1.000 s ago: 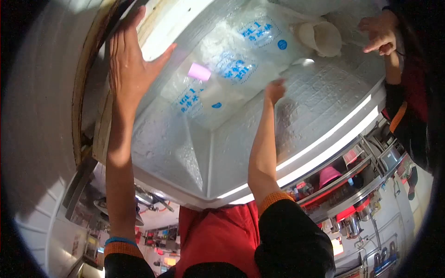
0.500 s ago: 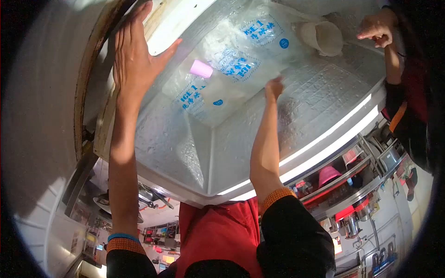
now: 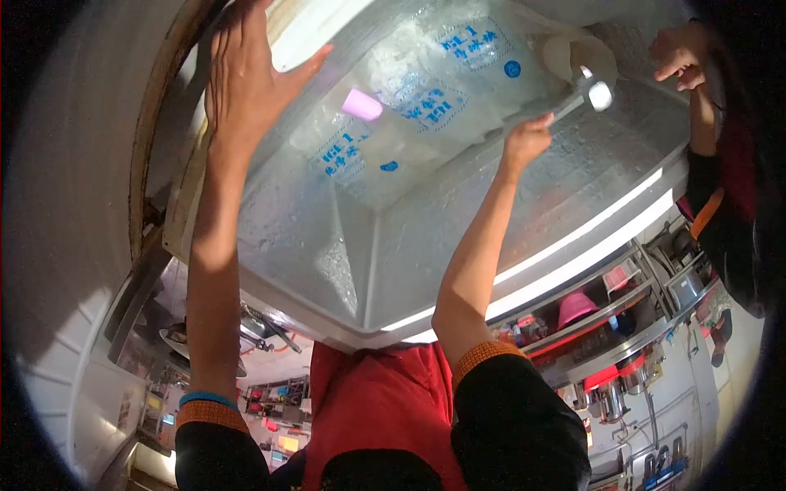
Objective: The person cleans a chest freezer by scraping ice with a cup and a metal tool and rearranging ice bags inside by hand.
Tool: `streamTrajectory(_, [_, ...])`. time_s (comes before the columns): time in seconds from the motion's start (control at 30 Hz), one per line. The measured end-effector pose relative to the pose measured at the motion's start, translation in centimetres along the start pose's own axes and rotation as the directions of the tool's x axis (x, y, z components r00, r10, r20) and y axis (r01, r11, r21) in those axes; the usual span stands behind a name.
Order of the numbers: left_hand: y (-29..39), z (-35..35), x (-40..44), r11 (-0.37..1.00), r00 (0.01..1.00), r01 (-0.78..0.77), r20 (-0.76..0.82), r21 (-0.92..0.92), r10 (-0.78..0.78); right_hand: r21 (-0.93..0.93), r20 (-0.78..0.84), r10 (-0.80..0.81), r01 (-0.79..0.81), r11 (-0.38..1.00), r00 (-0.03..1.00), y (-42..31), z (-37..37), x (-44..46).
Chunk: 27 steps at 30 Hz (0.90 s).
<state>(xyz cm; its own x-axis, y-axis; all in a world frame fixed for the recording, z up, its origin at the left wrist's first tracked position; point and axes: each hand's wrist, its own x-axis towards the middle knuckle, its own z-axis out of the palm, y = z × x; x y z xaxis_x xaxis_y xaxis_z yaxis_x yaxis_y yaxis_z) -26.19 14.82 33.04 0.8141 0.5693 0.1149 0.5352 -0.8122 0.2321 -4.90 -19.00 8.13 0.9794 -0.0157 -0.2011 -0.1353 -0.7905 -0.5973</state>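
Note:
My left hand is raised with fingers spread against the pale frame at the freezer's upper left, holding nothing. My right hand is closed round the handle of a shiny metal ladle, held over the inside of the chest freezer. The ladle's head is in front of a whitish round container. Clear ice bags with blue print lie along the far side. A pink cup rests on them, nearer to my left hand.
A co-worker's hand hangs over the freezer's right end, beside a dark sleeve. Beyond the freezer's bright near rim are metal shelves with a pink bowl and hanging metal pots. Black cookware stands at the lower left.
My right hand has moved right and slightly up, and the ladle in it now shows clearly beside the round container. My left hand remains spread at the frame. The view has shifted slightly.

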Motion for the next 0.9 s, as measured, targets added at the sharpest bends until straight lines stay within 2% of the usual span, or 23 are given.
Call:
streamTrajectory(0.03, [-0.1,-0.1,0.4,0.999,0.999,0.025,0.023,-0.034,-0.024,0.053,-0.226,-0.079,0.094,0.994,0.971,0.1,1.0,-0.8])
streamTrajectory(0.07, [0.3,-0.2,0.6,0.999,1.0,0.02,0.016,-0.042,-0.019,0.052,-0.237,-0.083,0.098,0.994,0.968,0.0,0.9,0.3])
streamTrajectory(0.13, [1.0,-0.2,1.2,0.984,0.968,-0.168,-0.195,-0.053,0.155,0.016,-0.096,-0.088,0.09,0.996,0.991,-0.4,1.1,2.3])
streamTrajectory(0.23, [-0.2,0.9,0.8,0.993,0.978,-0.118,-0.172,0.025,0.12,-0.099,0.198,-0.01,0.03,0.995,0.98,3.1,0.7,0.0])
streamTrajectory(0.27, [-0.1,0.5,0.5,0.993,0.976,-0.115,-0.18,0.036,0.12,-0.098,0.185,-0.009,0.027,0.995,0.983,3.3,1.0,0.8])
streamTrajectory(0.33, [0.7,-0.8,0.4,0.999,0.999,0.043,0.03,-0.028,-0.042,-0.085,-0.075,-0.036,0.03,0.996,0.997,3.8,3.8,-0.5])
streamTrajectory(0.37, [0.4,-0.4,0.3,0.998,0.999,0.046,0.01,-0.041,-0.046,-0.119,-0.072,0.014,-0.022,0.993,0.997,4.9,4.7,-1.9])
streamTrajectory(0.4, [0.6,0.0,-0.1,0.997,0.998,0.048,0.035,-0.068,-0.046,-0.184,0.079,0.142,-0.126,0.975,0.987,5.9,4.2,-3.0])
streamTrajectory(0.43, [0.4,0.4,0.0,0.998,1.0,0.009,-0.024,-0.057,-0.01,-0.272,0.313,0.316,-0.235,0.933,0.895,5.7,3.3,-2.3])
streamTrajectory(0.47, [-0.1,0.4,0.1,0.999,0.996,-0.025,-0.085,-0.023,0.023,-0.308,0.427,0.251,-0.121,0.944,0.869,4.9,1.7,-1.0])
streamTrajectory(0.5, [0.0,0.1,0.5,0.988,0.98,-0.136,-0.137,0.067,0.144,-0.292,0.489,0.12,0.033,0.956,0.864,3.9,0.5,-0.1])
streamTrajectory(0.53, [0.1,0.1,0.5,0.987,0.979,-0.135,-0.143,0.083,0.146,-0.256,0.481,-0.015,0.157,0.954,0.876,3.3,0.1,0.5])
streamTrajectory(0.57, [0.1,0.0,0.4,0.997,0.994,-0.065,-0.09,0.029,0.068,-0.11,0.156,-0.139,0.157,0.982,0.978,4.0,1.9,1.2])
streamTrajectory(0.6, [0.1,-0.1,0.4,1.0,0.999,0.007,-0.035,-0.03,-0.008,-0.037,-0.14,-0.156,0.152,0.988,0.978,4.8,4.0,0.8])
streamTrajectory(0.63, [0.0,-0.1,0.4,0.998,0.995,-0.06,-0.079,-0.014,0.059,-0.054,-0.199,-0.099,0.09,0.994,0.975,5.3,5.9,-1.0])
streamTrajectory(0.67, [0.2,-0.1,0.3,0.998,0.995,-0.061,-0.077,-0.031,0.059,-0.091,-0.047,0.053,-0.057,0.994,0.997,6.3,6.3,-2.6])
streamTrajectory(0.7, [0.4,-0.2,0.2,0.999,0.999,-0.005,-0.038,-0.035,0.004,-0.184,0.276,0.274,-0.23,0.956,0.921,6.7,5.4,-3.4])
streamTrajectory(0.73, [0.5,-0.2,0.0,0.998,0.998,0.057,0.0,-0.026,-0.057,-0.241,0.571,0.351,-0.257,0.936,0.742,6.4,3.6,-2.4])
streamTrajectory(0.8, [0.7,0.0,-0.3,0.997,0.997,0.072,0.028,-0.029,-0.071,-0.222,0.536,-0.009,0.151,0.963,0.844,4.7,-1.1,0.1])
streamTrajectory(0.83, [0.7,-0.1,-0.3,0.996,0.996,0.084,0.042,-0.03,-0.083,-0.148,0.345,-0.092,0.15,0.977,0.934,3.7,-0.8,1.4])
streamTrajectory(0.87, [0.4,-0.3,0.3,0.995,0.995,0.091,0.037,-0.028,-0.09,-0.056,0.05,-0.152,0.155,0.986,0.987,2.6,0.3,1.7])
streamTrajectory(0.9, [0.2,-0.4,0.8,0.996,0.996,0.089,0.017,-0.022,-0.088,-0.057,-0.156,-0.182,0.175,0.983,0.971,1.9,1.3,1.0])
